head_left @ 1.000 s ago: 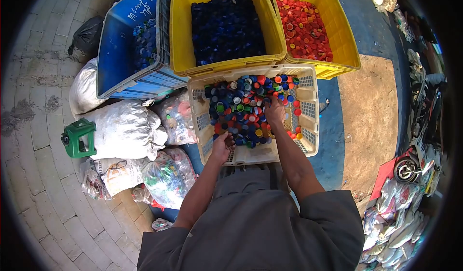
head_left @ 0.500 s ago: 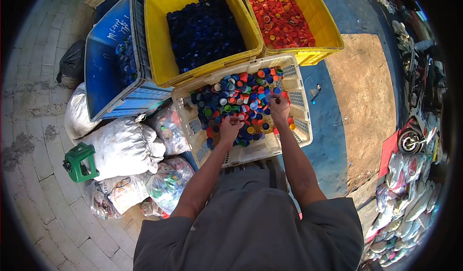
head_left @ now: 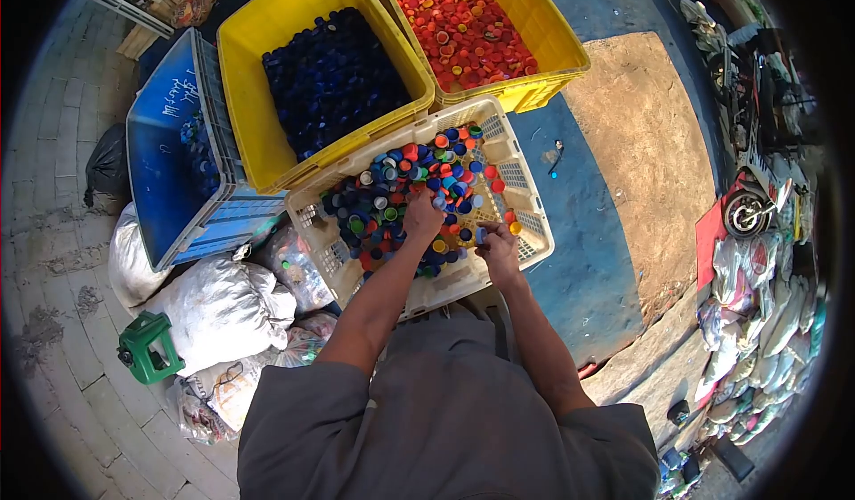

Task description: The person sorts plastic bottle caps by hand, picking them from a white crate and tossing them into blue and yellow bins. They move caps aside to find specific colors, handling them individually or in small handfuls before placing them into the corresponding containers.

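Observation:
A cream plastic crate [head_left: 525, 195] in front of me holds many loose bottle caps [head_left: 392, 202] in blue, red, green, white and yellow. My left hand [head_left: 423, 215] reaches into the middle of them, its fingers closed and partly hidden. A pale blue bottle cap [head_left: 438, 203] shows at its thumb side. Nearer the crate's front right, my right hand [head_left: 500, 249] pinches a blue bottle cap [head_left: 481, 235] between thumb and fingers.
Behind the crate stand a yellow bin [head_left: 245, 81] of dark blue caps and another yellow bin [head_left: 557, 50] of red caps. A blue bin [head_left: 160, 157] is at left, above white sacks [head_left: 227, 308] and a green jerrycan [head_left: 150, 349]. A motorcycle wheel [head_left: 746, 212] is far right.
My left hand has moved further into the caps, toward the crate's middle. The right hand has drawn back toward the crate's near edge with a blue cap. The view has shifted slightly.

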Tool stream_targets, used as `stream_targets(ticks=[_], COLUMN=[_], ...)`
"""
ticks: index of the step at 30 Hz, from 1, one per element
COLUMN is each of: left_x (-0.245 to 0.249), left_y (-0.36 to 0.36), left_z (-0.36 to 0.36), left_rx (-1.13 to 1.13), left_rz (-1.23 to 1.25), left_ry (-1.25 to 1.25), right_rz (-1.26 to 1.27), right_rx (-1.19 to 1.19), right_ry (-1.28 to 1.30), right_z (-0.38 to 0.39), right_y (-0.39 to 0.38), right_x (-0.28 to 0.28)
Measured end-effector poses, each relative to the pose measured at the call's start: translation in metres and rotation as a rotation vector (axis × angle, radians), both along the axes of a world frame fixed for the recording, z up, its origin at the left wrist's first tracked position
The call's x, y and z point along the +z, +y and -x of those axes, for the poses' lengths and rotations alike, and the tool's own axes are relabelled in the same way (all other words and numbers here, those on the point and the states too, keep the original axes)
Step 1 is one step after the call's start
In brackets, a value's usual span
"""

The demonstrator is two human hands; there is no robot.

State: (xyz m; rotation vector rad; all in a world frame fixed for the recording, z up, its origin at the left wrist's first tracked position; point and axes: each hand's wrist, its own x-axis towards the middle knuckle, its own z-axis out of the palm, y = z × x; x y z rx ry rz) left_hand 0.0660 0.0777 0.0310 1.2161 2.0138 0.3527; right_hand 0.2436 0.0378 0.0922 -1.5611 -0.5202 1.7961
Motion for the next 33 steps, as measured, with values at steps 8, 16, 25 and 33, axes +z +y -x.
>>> stream_targets(ticks=[8, 16, 25, 33], left_x=[-0.016, 0.01, -0.021, -0.012], left_y=[-0.013, -0.025, -0.007, -0.022], left_z=[0.017, 0.005, -0.008, 0.018], left_rx=[0.096, -0.185, -0.25, 0.133], left_rz=[-0.109, -0.36, -0.269, -0.297], left_ry=[-0.1, 0.218, 0.483, -0.175], right_rz=[0.045, 0.009, 0.076, 0.102], right_rx=[0.052, 0.025, -0.054, -0.044], right_ry=[0.134, 0.273, 0.218, 0.259], right_z=[0.008, 0.011, 0.006, 0.011], right_y=[0.007, 0.022, 0.008, 0.011], right_x=[-0.008, -0.018, 0.001, -0.029])
